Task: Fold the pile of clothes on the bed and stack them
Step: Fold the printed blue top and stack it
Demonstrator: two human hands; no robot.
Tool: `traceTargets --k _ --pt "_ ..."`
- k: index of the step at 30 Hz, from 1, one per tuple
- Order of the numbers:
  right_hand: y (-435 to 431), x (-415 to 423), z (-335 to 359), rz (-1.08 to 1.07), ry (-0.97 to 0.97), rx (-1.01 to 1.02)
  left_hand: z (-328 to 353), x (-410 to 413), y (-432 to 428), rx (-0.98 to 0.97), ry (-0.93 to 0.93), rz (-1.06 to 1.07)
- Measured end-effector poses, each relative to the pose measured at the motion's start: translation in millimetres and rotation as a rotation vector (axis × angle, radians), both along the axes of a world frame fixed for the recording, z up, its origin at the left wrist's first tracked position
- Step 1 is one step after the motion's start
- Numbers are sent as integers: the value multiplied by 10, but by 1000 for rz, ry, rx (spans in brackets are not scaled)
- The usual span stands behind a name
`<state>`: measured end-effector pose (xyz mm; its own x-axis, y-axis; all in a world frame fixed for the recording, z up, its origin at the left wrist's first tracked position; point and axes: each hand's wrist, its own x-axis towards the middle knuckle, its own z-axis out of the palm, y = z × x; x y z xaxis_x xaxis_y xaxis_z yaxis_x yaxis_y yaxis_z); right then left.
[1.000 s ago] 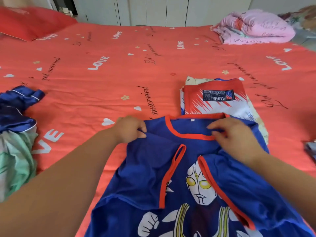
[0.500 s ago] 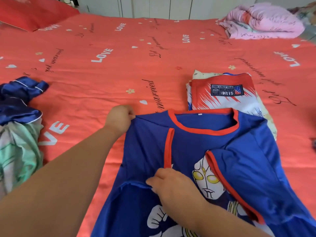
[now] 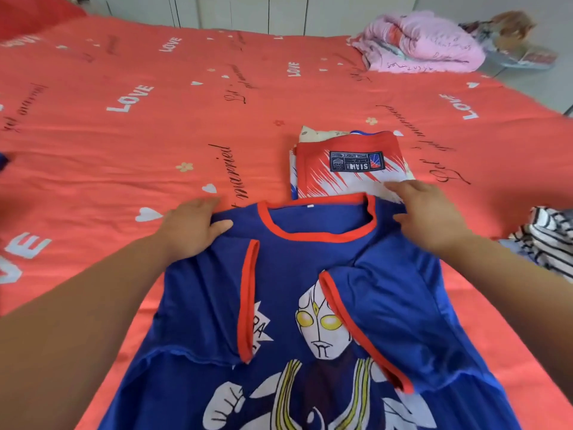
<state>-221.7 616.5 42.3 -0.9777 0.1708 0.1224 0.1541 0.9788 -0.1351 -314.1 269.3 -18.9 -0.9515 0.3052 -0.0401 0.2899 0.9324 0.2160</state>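
A blue shirt point(image 3: 288, 290) with red trim and a masked hero print lies face up on the bed in front of me, both sleeves folded inward over the chest. My left hand point(image 3: 189, 228) pinches its left shoulder, thumb on top of the fabric. My right hand point(image 3: 431, 215) rests on the right shoulder with fingers straight, the fingertips reaching over the near edge of the stack. That stack of folded clothes point(image 3: 350, 169), topped by a red and white piece, sits just beyond the collar.
A striped black and white garment point(image 3: 548, 240) lies crumpled at the right edge. A bit of dark blue cloth point(image 3: 3, 159) shows at the far left. A pink blanket point(image 3: 424, 45) sits at the far right corner of the red bedsheet point(image 3: 139, 135).
My right hand has left the folded left sleeve near the shirt's middle and moved up to the right shoulder. My left hand has stayed at the left shoulder.
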Motion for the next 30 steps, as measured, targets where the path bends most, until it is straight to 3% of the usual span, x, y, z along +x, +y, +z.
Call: traceTargets --k 4,8,13,19,23,27,30 --pt "234 -120 -92 -67 -107 -67 -33 -95 119 84 127 10" --pt "225 -41 -40 -44 9 -3 126 -38 149 196 288 42" --pt "131 400 214 25 154 -69 517 296 50 254 440 83" --pt "-2 1344 695 88 350 -128 1066 1181 -139 330 564 -23" --pt "-144 2293 841 124 383 -113 1182 2131 -394 365 583 -118" --pt "-222 3371 586 214 274 -106 930 3155 -624 270 593 -237" --pt "-147 3972 201 328 -26 -56 502 3689 -828 75 463 -498"
